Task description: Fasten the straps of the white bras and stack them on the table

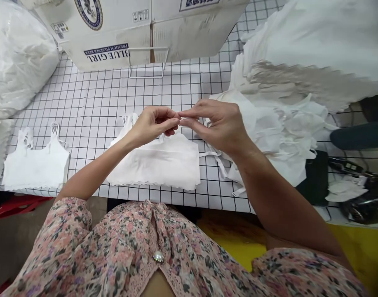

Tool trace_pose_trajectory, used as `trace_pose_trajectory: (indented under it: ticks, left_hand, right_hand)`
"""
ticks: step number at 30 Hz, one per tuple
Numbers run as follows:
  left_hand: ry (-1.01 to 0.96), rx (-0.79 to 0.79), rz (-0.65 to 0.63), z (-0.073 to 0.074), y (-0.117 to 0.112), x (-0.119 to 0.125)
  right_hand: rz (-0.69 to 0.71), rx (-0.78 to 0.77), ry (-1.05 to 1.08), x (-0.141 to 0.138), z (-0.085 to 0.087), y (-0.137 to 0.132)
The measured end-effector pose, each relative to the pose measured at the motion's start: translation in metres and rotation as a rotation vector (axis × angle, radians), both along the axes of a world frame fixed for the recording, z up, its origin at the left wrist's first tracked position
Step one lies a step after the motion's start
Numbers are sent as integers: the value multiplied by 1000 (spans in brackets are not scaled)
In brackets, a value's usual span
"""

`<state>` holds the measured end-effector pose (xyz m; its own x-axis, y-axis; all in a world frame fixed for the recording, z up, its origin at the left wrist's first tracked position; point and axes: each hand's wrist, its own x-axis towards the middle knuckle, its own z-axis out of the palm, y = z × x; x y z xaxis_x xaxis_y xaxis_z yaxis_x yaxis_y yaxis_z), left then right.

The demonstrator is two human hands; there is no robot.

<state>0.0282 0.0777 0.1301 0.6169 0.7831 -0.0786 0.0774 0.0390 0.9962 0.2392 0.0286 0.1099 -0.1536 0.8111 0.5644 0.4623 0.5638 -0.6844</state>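
A white camisole top lies flat on the table in front of me, its scalloped hem toward me and its straps at the far side. Above its strap end, my left hand and my right hand meet fingertip to fingertip. Each hand is closed in a pinch between thumb and fingers. Whatever sits between the fingertips is too small or hidden to make out. To the left rests another white camisole with thin looped straps. A loose heap of white garments lies just right of my right hand.
Cardboard boxes stand at the back behind a white wire frame. A tall stack of white fabric fills the back right. A full plastic bag is at the left. A dark bundle lies near the right edge.
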Motion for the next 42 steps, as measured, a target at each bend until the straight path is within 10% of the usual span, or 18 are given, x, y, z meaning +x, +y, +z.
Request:
trace_pose_trajectory:
  ticks: [15, 21, 42]
  left_hand:
    - [439, 696, 73, -88, -53, -33]
    - [713, 711, 8, -92, -64, -30]
    - [547, 675, 20, -117, -77, -19]
  right_hand:
    - [-37, -403, 94, 3, -51, -29]
    - [7, -237, -116, -1, -51, -39]
    - [103, -238, -261, -5, -78, -59]
